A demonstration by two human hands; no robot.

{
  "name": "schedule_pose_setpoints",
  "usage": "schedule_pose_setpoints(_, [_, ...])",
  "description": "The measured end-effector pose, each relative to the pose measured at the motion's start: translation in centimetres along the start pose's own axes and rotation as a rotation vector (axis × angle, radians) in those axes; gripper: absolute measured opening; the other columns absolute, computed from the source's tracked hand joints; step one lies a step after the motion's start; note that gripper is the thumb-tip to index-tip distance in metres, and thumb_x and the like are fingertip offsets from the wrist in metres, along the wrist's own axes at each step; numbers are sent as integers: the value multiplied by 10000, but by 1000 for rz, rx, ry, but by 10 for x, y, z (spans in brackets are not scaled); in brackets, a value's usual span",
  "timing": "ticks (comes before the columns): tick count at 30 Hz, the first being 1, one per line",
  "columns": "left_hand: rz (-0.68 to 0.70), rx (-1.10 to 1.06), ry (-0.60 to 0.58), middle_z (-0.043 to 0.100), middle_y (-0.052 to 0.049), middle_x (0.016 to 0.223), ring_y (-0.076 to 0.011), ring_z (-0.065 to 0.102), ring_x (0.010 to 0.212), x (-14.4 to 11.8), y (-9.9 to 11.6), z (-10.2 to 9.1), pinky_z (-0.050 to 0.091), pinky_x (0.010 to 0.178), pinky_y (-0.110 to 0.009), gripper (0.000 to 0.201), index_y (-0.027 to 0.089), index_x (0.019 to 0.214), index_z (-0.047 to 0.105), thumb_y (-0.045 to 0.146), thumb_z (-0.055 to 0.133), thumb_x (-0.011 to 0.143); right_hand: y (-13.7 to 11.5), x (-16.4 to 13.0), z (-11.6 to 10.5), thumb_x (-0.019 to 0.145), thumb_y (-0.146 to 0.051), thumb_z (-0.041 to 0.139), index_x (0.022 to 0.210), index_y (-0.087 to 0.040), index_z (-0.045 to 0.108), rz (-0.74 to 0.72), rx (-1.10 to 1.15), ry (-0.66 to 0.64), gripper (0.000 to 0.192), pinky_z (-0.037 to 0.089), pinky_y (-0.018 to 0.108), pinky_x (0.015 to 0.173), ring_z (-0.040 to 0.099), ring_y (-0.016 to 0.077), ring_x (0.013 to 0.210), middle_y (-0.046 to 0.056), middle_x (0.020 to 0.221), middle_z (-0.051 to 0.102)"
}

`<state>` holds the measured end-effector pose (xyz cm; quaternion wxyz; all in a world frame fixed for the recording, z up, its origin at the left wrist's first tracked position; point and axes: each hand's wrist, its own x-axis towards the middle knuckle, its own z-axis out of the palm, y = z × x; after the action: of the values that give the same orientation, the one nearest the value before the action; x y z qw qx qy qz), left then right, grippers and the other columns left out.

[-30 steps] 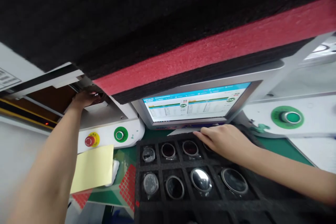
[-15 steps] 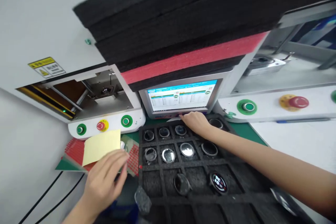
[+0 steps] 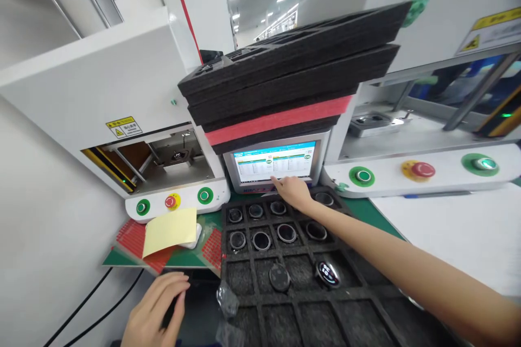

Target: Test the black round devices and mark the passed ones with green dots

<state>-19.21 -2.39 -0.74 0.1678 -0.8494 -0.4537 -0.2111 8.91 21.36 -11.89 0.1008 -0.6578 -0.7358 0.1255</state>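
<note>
Pulling my left hand (image 3: pixel 157 306) back from the machine, I now rest it open and empty near the foam tray (image 3: pixel 252 276); my right hand (image 3: pixel 293 192), fingers loosely spread, holding nothing, touches the screen (image 3: pixel 273 160) edge above the watch cases (image 3: pixel 260 240)

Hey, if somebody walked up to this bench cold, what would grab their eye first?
Probably the stack of black foam trays with one red layer, piled on top of the small lit screen at centre. Below it, the right hand reaches to the screen's lower edge over a black foam tray of round watch-like parts, while the left hand rests low beside a yellow note.
</note>
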Motion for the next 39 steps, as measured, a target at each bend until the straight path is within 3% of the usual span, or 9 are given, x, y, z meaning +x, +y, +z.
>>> schedule_pose_setpoints(11, [-32, 7, 23, 730, -40, 861, -101, 715, 814, -3, -5, 0, 525, 866, -155, 157, 186, 914, 636, 129, 490, 914, -9, 17, -7, 993, -496, 433, 739, -148, 628, 89, 177, 52, 473, 515, 331, 782, 645, 143, 741, 20, 735, 668])
schedule_pose_setpoints(16, [-45, 6, 17, 737, -31, 876, -111, 720, 818, -6, -6, 3, 542, 845, -165, 160, 198, 924, 647, 139, 499, 907, -5, 9, -12, 999, -488, 423, 698, -144, 615, 79, 213, 37, 496, 516, 324, 769, 638, 136, 702, 6, 684, 648])
schedule_pose_setpoints(24, [-95, -23, 34, 739, -21, 852, -114, 728, 782, -8, 3, -1, 556, 832, -160, 162, 208, 888, 650, 121, 513, 888, 23, -34, -22, 1028, -421, 363, 603, -166, 588, 9, 162, 11, 544, 484, 301, 736, 628, 138, 649, -10, 595, 631])
schedule_pose_setpoints(31, [-63, -139, -27, 743, -33, 878, -122, 727, 827, -10, 29, 7, 567, 827, -170, 163, 202, 923, 644, 107, 517, 886, 9, -69, -35, 1004, -371, 414, 660, -166, 665, -163, 84, 25, 472, 391, 280, 625, 662, 176, 688, 44, 680, 713])
schedule_pose_setpoints(36, [-141, -318, -160, 730, -31, 903, -137, 712, 853, -1, 67, 35, 588, 783, -214, 194, 213, 912, 639, 80, 500, 888, 7, -139, -34, 919, -313, 540, 618, -182, 664, -348, 69, 74, 351, 242, 293, 516, 675, 201, 577, 49, 602, 706])
schedule_pose_setpoints(39, [-238, -314, -364, 729, -56, 1006, -184, 703, 945, 20, 92, 64, 593, 841, -298, 185, 199, 979, 651, 91, 550, 867, 17, -183, -30, 959, -321, 458, 600, -188, 615, -379, 92, 175, 413, 254, 284, 488, 637, 164, 488, 16, 521, 644])
